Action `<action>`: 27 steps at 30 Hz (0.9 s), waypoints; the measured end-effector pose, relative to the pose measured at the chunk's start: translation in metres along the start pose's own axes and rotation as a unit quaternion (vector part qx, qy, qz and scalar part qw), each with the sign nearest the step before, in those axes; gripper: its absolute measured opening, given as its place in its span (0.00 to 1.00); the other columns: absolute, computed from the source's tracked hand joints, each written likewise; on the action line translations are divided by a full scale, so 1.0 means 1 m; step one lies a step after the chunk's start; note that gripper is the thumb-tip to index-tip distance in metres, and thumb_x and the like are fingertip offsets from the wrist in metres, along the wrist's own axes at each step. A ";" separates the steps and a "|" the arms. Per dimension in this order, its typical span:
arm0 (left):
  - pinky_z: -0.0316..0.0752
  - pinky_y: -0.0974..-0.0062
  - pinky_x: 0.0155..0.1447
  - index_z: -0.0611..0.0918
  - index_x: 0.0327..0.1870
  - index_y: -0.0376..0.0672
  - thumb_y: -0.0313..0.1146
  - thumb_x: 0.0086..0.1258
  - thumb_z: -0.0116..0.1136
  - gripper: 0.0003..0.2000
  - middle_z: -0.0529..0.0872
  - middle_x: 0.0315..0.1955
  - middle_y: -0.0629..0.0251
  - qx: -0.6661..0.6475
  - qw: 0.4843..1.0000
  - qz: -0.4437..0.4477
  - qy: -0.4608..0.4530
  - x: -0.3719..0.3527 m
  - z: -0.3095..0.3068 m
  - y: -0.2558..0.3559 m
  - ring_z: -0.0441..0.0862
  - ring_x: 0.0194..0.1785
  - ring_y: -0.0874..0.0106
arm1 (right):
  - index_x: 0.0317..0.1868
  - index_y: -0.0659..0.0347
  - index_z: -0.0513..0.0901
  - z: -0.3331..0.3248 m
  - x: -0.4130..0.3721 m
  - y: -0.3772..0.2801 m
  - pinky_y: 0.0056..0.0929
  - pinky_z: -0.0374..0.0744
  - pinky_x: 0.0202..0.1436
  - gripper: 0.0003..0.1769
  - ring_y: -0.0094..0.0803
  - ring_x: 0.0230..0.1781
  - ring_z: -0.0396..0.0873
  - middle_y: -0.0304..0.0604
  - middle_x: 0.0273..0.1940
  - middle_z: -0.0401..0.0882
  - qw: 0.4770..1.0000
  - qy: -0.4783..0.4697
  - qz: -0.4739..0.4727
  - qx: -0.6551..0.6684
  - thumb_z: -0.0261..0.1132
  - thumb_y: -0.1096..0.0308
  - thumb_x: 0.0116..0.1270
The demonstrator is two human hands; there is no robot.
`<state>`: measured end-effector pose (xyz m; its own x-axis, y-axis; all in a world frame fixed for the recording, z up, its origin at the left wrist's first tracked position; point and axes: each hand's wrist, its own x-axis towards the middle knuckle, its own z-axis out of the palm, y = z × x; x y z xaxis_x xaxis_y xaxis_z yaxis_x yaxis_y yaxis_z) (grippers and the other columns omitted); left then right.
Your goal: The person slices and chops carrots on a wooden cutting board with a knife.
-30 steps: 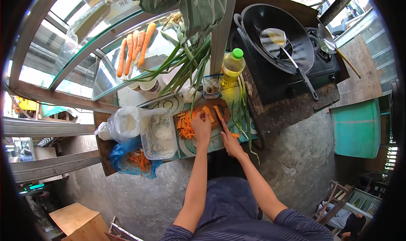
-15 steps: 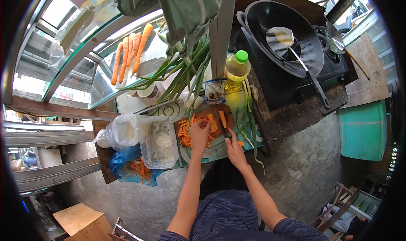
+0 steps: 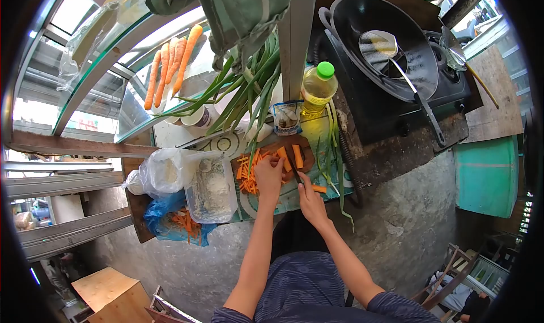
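On the wooden cutting board (image 3: 306,146), at the tabletop's near edge, the left hand (image 3: 270,174) clamps a carrot slab (image 3: 285,162) under curled fingers (carrot sticks (image 3: 246,178) lie heaped by the board's left edge). The right hand (image 3: 310,195) has its grip closed round a knife (image 3: 293,165), blade just beside the slab.

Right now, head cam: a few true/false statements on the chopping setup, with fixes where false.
1. The left hand rests on orange carrot pieces on the brown wooden cutting board. True.
2. The right hand grips a dark-bladed knife. True.
3. The yellow plastic oil bottle has a red cap. False: the cap is green.
4. The black metal wok is empty. False: a metal ladle lies in it.
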<state>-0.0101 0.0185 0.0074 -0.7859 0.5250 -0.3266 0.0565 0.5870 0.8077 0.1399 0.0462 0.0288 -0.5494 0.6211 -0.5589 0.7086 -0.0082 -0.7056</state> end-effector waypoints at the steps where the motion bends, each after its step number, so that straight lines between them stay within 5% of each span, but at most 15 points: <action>1: 0.73 0.82 0.21 0.83 0.37 0.26 0.31 0.66 0.65 0.12 0.86 0.22 0.57 -0.002 1.000 0.001 0.000 0.001 0.001 -0.001 0.84 0.19 0.74 | 0.72 0.43 0.58 0.003 0.002 0.005 0.50 0.72 0.33 0.24 0.58 0.30 0.78 0.58 0.28 0.79 1.000 0.011 -0.017 -0.004 0.41 0.53 0.78; 3: 0.73 0.82 0.20 0.83 0.37 0.26 0.32 0.66 0.65 0.13 0.86 0.22 0.57 -0.015 1.000 -0.014 -0.007 0.003 0.001 -0.003 0.84 0.19 0.73 | 0.72 0.44 0.58 0.007 0.005 0.009 0.45 0.72 0.31 0.25 0.53 0.25 0.78 0.54 0.25 0.77 0.998 0.033 -0.053 -0.012 0.42 0.53 0.78; 9: 0.75 0.79 0.20 0.84 0.36 0.27 0.31 0.65 0.64 0.12 0.87 0.23 0.57 -0.032 0.995 -0.078 -0.054 0.004 -0.006 -0.001 0.85 0.20 0.73 | 0.70 0.49 0.66 -0.011 0.001 0.003 0.37 0.75 0.40 0.24 0.49 0.34 0.81 0.55 0.35 0.81 0.999 0.024 -0.042 0.007 0.46 0.55 0.77; 12: 0.75 0.79 0.20 0.84 0.37 0.27 0.32 0.65 0.64 0.12 0.87 0.23 0.57 -0.020 0.993 -0.087 -0.077 0.004 -0.010 0.003 0.85 0.20 0.72 | 0.69 0.46 0.68 -0.007 0.002 0.016 0.44 0.76 0.50 0.23 0.56 0.50 0.78 0.59 0.47 0.81 0.996 0.044 -0.054 0.053 0.47 0.56 0.76; 15: 0.75 0.79 0.21 0.84 0.37 0.26 0.33 0.65 0.64 0.13 0.87 0.23 0.56 -0.014 0.994 -0.092 -0.056 0.004 -0.011 0.013 0.85 0.20 0.71 | 0.69 0.48 0.69 -0.012 -0.001 0.017 0.41 0.75 0.54 0.23 0.54 0.54 0.77 0.59 0.51 0.80 0.990 0.039 -0.109 0.077 0.47 0.56 0.77; 18: 0.75 0.78 0.22 0.84 0.37 0.26 0.33 0.66 0.64 0.14 0.87 0.23 0.55 0.001 0.998 -0.060 -0.028 0.005 -0.006 0.010 0.84 0.19 0.71 | 0.69 0.53 0.68 -0.015 -0.003 0.013 0.33 0.73 0.41 0.23 0.41 0.32 0.79 0.51 0.31 0.78 0.993 0.049 -0.089 0.066 0.48 0.60 0.77; 21: 0.74 0.77 0.23 0.84 0.38 0.26 0.33 0.66 0.64 0.14 0.87 0.24 0.55 0.007 0.999 -0.045 -0.019 0.006 -0.002 0.009 0.84 0.18 0.70 | 0.71 0.47 0.67 -0.024 -0.008 0.002 0.41 0.76 0.50 0.24 0.55 0.49 0.80 0.59 0.48 0.82 0.998 -0.027 0.004 0.059 0.46 0.57 0.77; 27: 0.74 0.77 0.22 0.83 0.38 0.26 0.33 0.67 0.63 0.14 0.87 0.24 0.55 0.013 0.998 -0.048 -0.024 0.012 -0.002 0.004 0.83 0.17 0.71 | 0.72 0.45 0.65 -0.010 -0.006 0.013 0.42 0.76 0.49 0.24 0.56 0.45 0.80 0.60 0.50 0.81 0.996 -0.002 -0.050 0.067 0.45 0.58 0.78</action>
<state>-0.0207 0.0256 0.0075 -0.7578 0.4944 -0.4258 -0.0012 0.6515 0.7586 0.1570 0.0505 0.0275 -0.6171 0.6202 -0.4842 0.5845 -0.0506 -0.8098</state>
